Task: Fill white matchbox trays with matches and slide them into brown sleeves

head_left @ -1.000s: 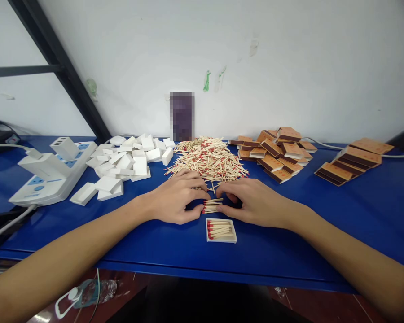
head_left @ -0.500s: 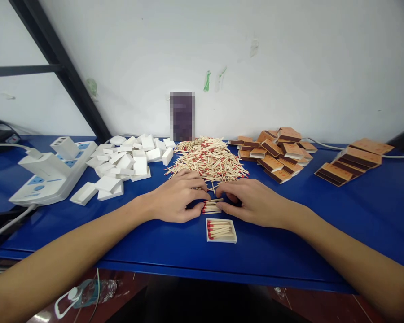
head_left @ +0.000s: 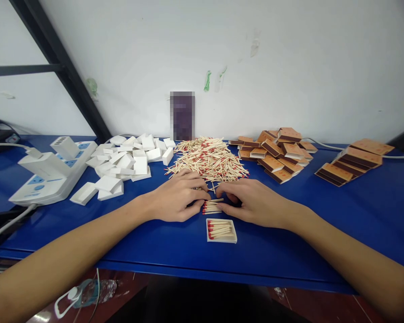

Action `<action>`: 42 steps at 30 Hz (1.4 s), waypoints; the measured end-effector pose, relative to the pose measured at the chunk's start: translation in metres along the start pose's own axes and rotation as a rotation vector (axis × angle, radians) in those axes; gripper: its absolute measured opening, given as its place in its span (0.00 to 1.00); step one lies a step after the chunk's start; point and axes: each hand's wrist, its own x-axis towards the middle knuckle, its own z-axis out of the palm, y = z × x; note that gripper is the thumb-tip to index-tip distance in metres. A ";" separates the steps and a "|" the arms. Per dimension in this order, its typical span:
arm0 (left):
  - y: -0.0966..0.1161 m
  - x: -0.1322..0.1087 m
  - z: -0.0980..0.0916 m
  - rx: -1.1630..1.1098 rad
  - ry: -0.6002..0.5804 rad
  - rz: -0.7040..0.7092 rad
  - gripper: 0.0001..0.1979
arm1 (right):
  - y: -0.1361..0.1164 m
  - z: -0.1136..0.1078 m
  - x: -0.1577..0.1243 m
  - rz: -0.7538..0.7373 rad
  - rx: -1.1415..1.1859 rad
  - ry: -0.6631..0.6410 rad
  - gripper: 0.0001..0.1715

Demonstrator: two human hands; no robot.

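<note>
Matches (head_left: 211, 207) lie in one row on the surface (head_left: 155, 251) between left hand (head_left: 182, 197) and right hand (head_left: 252, 204), long axes left to right, red heads left; count unclear. Both hands are narrow, left by the heads, right thumb at the plain ends; grip cannot be told. One tray (head_left: 234, 236) of matches lies nearer, heads also left.

Wooden matchsticks (head_left: 210, 157), matt card trays (head_left: 140, 165), smooth tabletop (head_left: 155, 249) (faintly glossy); plastic power strip (head_left: 52, 190)

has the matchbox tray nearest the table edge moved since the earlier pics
No, the white matchbox tray shows no clear shift; it lies in the same place relative to the white power strip.
</note>
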 end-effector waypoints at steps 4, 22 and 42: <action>0.000 0.000 0.001 0.000 0.005 0.004 0.13 | 0.000 0.000 0.000 0.001 -0.006 0.005 0.13; 0.000 -0.001 0.001 0.009 0.009 0.001 0.13 | 0.003 0.003 0.001 -0.025 -0.005 0.023 0.15; 0.001 -0.001 0.001 0.017 0.007 -0.002 0.13 | 0.004 0.005 0.000 -0.040 -0.005 0.026 0.14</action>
